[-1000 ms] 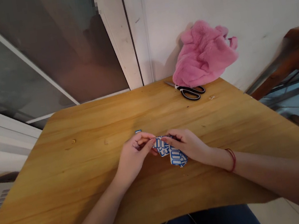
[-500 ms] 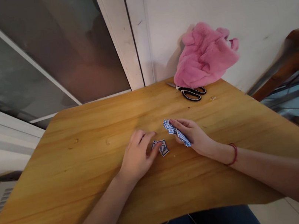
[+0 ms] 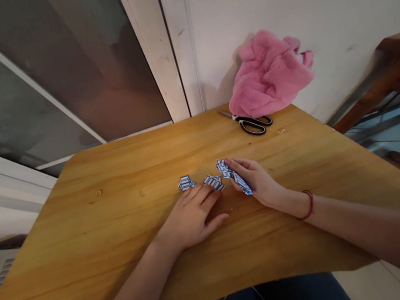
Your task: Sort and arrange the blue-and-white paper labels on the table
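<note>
Small white paper pieces with blue borders lie on the wooden table in two clusters. One left cluster [image 3: 185,182] sits just beyond the fingertips of my left hand [image 3: 194,216]. The other, a right cluster [image 3: 214,182], is beside that hand's index finger. My left hand rests palm down with fingers stretched out and thumb apart; what lies under its fingertips is hidden. My right hand [image 3: 254,178] is closed around a bunch of the same blue-bordered paper pieces [image 3: 241,182], its thumb on top. What is printed on them is too small to read.
Black-handled scissors [image 3: 252,124] lie at the back of the wooden table [image 3: 120,222], partly under a pink plush cloth [image 3: 268,77] leaning on the wall. A tiny yellowish ring-like bit [image 3: 99,192] lies at left. A glass door [image 3: 104,64] stands behind.
My left hand has drawn back toward me and flattened, its thumb off the pieces. The left cluster now shows beyond its fingers. My right hand still holds its bunch.
</note>
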### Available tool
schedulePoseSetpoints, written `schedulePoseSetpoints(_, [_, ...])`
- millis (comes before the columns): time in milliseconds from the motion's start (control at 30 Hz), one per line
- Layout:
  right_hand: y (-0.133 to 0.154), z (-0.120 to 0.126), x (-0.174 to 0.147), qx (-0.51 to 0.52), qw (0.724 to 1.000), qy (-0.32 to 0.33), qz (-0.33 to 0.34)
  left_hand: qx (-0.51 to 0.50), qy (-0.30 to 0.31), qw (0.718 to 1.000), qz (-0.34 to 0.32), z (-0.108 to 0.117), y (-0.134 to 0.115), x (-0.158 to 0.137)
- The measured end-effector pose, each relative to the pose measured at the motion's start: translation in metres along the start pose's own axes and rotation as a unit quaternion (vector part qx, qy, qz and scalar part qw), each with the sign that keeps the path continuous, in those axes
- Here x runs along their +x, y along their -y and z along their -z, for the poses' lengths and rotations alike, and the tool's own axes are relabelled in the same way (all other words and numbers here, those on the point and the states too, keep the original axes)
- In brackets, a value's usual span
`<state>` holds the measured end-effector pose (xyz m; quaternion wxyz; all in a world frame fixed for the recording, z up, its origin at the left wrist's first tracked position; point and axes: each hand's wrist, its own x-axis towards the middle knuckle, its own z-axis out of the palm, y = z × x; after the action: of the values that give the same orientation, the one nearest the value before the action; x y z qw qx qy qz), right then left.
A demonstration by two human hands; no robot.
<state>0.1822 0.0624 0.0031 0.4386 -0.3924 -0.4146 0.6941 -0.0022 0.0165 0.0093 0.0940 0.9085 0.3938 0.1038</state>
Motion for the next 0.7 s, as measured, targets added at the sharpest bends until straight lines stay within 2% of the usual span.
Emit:
schedulePoseSetpoints(167, [0.000, 0.001, 0.000, -0.012, 1.000, -0.004, 0.000, 0.002, -0.032, 0.999, 0.028, -0.007, 0.000, 0.005])
schedulePoseSetpoints(267, [-0.001, 0.002, 0.000, -0.027, 1.000, -0.001, 0.010, -0.002, -0.068, 0.997, 0.042, -0.003, 0.005, 0.004])
schedulePoseSetpoints(400, [-0.002, 0.004, 0.000, -0.039, 0.999, 0.004, 0.015, -0.021, -0.182, 0.973, 0.140, 0.006, 0.024, -0.003])
schedulePoseSetpoints(467, [-0.002, 0.004, 0.000, -0.037, 0.999, 0.004, 0.014, -0.030, -0.208, 0.959, 0.190, 0.005, 0.036, -0.005])
schedulePoseSetpoints(567, [-0.001, 0.003, 0.000, -0.029, 0.999, 0.006, 0.012, -0.060, -0.143, 0.970, 0.187, -0.003, 0.047, -0.006])
schedulePoseSetpoints(633, [-0.001, 0.003, 0.000, -0.020, 1.000, 0.002, 0.008, -0.076, -0.083, 0.979, 0.169, -0.010, 0.048, -0.005])
schedulePoseSetpoints(700, [-0.001, 0.002, 0.000, -0.013, 1.000, -0.006, 0.005, -0.078, -0.049, 0.983, 0.157, -0.014, 0.044, -0.004])
